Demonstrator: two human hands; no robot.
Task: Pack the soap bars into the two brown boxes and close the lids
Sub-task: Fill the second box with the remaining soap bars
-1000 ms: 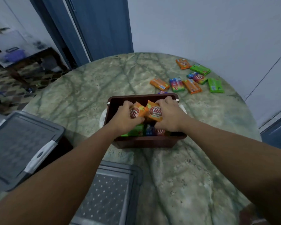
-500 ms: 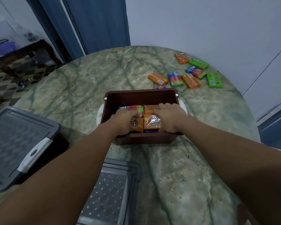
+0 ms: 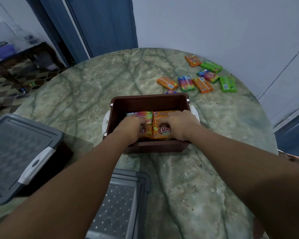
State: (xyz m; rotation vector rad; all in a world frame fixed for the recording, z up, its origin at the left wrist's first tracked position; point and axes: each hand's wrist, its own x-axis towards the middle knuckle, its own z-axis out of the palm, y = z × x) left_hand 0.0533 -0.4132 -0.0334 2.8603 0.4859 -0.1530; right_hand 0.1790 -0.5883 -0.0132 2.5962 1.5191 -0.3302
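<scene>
Orange soap bars [image 3: 160, 131] lie inside the brown box [image 3: 155, 147], pressed flat beneath the spread fingers of left hand [image 3: 130, 125] and right hand [image 3: 178, 124], gripping nothing; uneven pressure could tilt a bar, obstructing the lid.

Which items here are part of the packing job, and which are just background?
Job: open brown box; soap bars in it; loose bars on the table; both hands, left, right; loose grey lid; lidded box.

Background: blue door; side table; patterned floor.
</scene>
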